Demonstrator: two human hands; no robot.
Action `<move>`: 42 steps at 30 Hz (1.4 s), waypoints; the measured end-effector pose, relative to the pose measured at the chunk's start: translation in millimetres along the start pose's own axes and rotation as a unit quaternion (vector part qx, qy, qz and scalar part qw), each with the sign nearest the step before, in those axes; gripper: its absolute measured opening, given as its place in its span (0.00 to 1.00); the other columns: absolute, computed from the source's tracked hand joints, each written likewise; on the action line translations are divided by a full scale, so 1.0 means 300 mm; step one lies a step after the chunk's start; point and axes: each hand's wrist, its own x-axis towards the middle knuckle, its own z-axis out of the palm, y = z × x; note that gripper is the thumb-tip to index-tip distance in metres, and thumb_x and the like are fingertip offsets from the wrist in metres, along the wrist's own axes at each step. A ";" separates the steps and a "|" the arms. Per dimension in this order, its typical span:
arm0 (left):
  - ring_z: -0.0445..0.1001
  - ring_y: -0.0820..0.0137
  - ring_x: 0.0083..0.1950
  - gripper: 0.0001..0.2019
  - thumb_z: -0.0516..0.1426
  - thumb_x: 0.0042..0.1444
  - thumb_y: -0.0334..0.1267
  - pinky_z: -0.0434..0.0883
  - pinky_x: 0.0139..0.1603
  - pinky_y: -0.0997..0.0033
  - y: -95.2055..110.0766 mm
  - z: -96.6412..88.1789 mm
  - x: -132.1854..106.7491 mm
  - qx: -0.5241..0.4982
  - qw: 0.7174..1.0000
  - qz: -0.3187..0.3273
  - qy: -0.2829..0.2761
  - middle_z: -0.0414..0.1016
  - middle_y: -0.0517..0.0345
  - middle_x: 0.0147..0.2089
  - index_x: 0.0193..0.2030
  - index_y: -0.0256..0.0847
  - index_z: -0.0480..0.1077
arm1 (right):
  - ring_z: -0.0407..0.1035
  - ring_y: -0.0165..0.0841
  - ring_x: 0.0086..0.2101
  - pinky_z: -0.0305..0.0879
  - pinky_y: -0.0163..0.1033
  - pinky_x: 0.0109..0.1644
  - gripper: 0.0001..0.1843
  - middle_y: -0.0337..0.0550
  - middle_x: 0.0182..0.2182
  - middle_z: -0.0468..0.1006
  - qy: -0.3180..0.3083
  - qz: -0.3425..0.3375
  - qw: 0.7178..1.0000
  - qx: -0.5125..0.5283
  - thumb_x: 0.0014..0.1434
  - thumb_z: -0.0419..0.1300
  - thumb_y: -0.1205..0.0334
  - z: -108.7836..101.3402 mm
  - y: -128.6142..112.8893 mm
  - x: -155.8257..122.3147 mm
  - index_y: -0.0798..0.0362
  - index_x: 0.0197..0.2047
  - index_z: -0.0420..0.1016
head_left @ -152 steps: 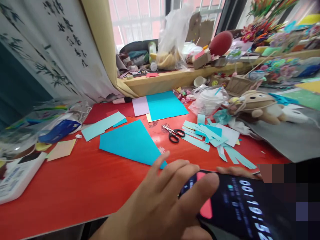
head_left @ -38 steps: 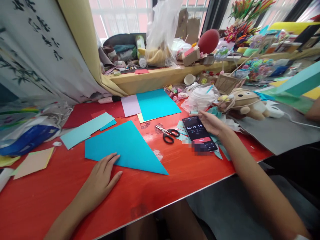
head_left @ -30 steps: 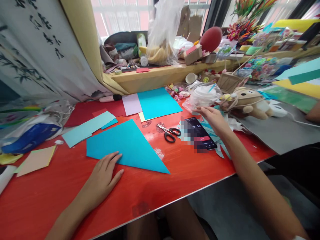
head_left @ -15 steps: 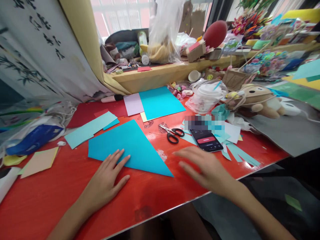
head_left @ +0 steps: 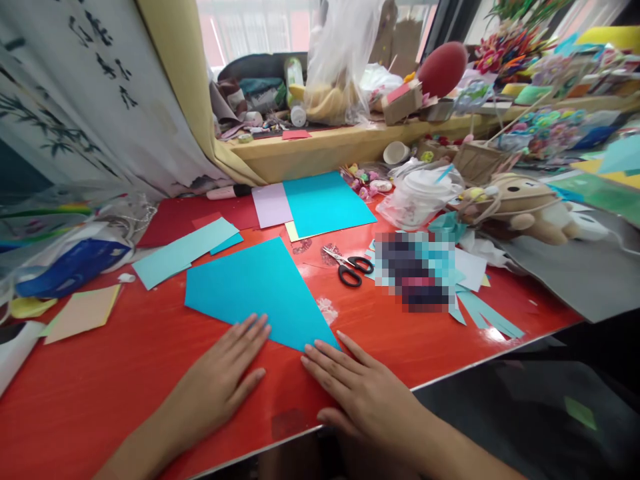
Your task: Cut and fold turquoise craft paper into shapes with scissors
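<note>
Teal paper [head_left: 255, 287] edge under left hand [head_left: 220, 380]

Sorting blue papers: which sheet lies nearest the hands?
The big teal kite-shaped sheet, at left hand and right hand; bright rectangle and pale strip lie beyond.

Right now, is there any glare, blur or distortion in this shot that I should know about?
Head view: the window is washed out bright; glare sits on the red table near its right edge; a pixelated patch hides what lies right of the scissors; the left hand, right hand and blue paper are sharp; the curtain leans, wide-lens stretch.
</note>
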 end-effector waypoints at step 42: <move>0.69 0.57 0.33 0.25 0.40 0.61 0.47 0.65 0.29 0.61 0.109 -0.083 -0.015 0.219 0.944 -0.247 -0.004 0.70 0.42 0.34 0.51 0.30 0.67 | 0.67 0.32 0.48 0.59 0.44 0.55 0.14 0.42 0.46 0.75 0.187 0.095 0.973 0.099 0.62 0.49 0.62 -0.106 0.079 -0.027 0.51 0.49 0.70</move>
